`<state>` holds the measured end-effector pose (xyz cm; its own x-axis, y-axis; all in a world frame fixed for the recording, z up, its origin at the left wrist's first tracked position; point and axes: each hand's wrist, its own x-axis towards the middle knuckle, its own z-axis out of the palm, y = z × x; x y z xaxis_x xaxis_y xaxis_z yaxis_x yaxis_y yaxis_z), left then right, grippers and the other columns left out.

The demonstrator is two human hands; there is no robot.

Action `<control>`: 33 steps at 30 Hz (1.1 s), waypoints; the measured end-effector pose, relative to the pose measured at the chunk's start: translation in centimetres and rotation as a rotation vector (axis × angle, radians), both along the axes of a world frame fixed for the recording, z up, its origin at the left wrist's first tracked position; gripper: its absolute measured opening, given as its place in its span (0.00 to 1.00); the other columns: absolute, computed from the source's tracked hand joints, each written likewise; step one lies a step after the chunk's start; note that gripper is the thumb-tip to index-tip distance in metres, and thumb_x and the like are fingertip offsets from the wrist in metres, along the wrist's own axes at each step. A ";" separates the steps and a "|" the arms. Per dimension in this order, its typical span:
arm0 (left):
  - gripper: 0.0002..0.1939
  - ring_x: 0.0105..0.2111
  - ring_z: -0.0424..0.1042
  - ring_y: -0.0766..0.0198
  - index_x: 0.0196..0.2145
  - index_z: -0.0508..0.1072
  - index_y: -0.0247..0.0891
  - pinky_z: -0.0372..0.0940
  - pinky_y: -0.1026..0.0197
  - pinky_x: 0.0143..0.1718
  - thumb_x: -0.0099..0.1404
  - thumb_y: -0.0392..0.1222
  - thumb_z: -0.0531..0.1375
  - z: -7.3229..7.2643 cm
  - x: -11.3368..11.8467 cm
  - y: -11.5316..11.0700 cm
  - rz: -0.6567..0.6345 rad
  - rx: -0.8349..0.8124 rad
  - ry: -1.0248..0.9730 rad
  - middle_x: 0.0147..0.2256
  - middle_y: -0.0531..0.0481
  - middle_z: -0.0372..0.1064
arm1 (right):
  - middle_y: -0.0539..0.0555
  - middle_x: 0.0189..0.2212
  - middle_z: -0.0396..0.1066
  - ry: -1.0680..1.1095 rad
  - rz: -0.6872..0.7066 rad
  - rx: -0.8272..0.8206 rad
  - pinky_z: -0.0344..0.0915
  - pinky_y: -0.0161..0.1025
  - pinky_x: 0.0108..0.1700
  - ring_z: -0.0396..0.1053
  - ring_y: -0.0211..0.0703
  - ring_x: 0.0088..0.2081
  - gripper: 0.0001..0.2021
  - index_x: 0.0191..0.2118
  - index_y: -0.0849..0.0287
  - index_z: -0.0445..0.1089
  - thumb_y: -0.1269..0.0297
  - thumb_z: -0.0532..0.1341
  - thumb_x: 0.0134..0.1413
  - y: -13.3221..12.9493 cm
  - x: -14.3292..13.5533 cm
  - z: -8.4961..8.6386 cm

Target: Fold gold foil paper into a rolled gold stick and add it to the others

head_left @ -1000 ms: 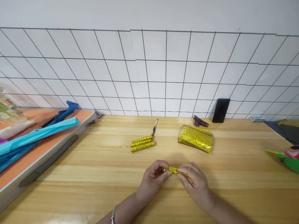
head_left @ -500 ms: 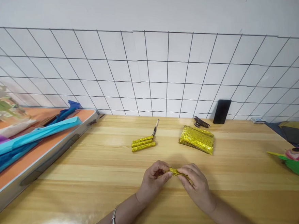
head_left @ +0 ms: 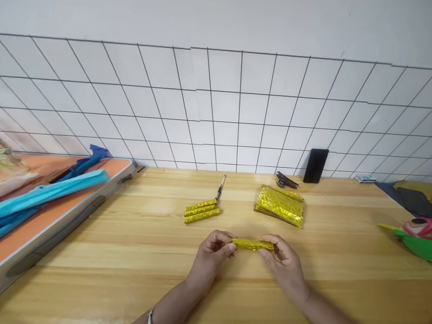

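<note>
A narrow strip of shiny gold foil paper (head_left: 249,245), folded or rolled, stretches level between my hands above the table's near half. My left hand (head_left: 211,255) pinches its left end between thumb and fingers. Its right end is held the same way by my right hand (head_left: 284,265). Beyond my left hand lie several finished-looking gold foil rolls (head_left: 201,211), side by side and slightly slanted. A flat stack of gold foil sheets (head_left: 279,206) rests past my right hand.
A pen (head_left: 220,187) touches the rolls. By the wall are a dark hair clip (head_left: 286,181), a leaning black phone (head_left: 315,166) and a small white box (head_left: 365,178). Coloured paper (head_left: 51,195) covers an orange-topped board at left; a green and pink item (head_left: 423,238) lies right.
My hands have moved apart along the gold foil strip, so more of it shows between them. The whole view has shifted slightly.
</note>
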<state>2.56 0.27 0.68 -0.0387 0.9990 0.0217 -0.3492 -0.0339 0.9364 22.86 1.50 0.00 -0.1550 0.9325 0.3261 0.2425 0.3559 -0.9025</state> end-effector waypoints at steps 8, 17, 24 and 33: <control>0.10 0.26 0.68 0.70 0.28 0.68 0.34 0.65 0.64 0.29 0.54 0.40 0.66 -0.4 0.0 0.1 -0.013 -0.002 0.015 0.38 0.48 0.68 | 0.54 0.37 0.70 0.015 -0.003 -0.018 0.67 0.38 0.41 0.68 0.42 0.37 0.11 0.43 0.57 0.67 0.61 0.60 0.55 0.0 0.0 -0.1; 0.13 0.26 0.68 0.67 0.34 0.71 0.34 0.65 0.64 0.29 0.52 0.43 0.67 0.1 -0.2 0.1 0.005 -0.034 0.040 0.32 0.49 0.71 | 0.53 0.36 0.69 -0.036 0.046 0.059 0.67 0.38 0.40 0.68 0.42 0.37 0.11 0.43 0.56 0.67 0.63 0.61 0.54 0.2 0.2 0.0; 0.10 0.26 0.68 0.68 0.32 0.71 0.35 0.64 0.64 0.31 0.55 0.41 0.65 -0.5 -0.4 0.1 -0.012 -0.027 0.036 0.32 0.49 0.71 | 0.53 0.34 0.70 -0.061 0.032 0.064 0.67 0.37 0.39 0.69 0.41 0.36 0.08 0.41 0.57 0.68 0.62 0.59 0.56 0.3 0.0 0.4; 0.11 0.26 0.68 0.68 0.32 0.72 0.34 0.65 0.64 0.30 0.54 0.42 0.66 -0.2 -0.2 0.1 0.017 -0.047 0.023 0.30 0.49 0.71 | 0.53 0.35 0.70 -0.044 0.025 0.032 0.67 0.36 0.38 0.68 0.41 0.35 0.10 0.43 0.56 0.68 0.61 0.58 0.56 0.2 0.1 0.0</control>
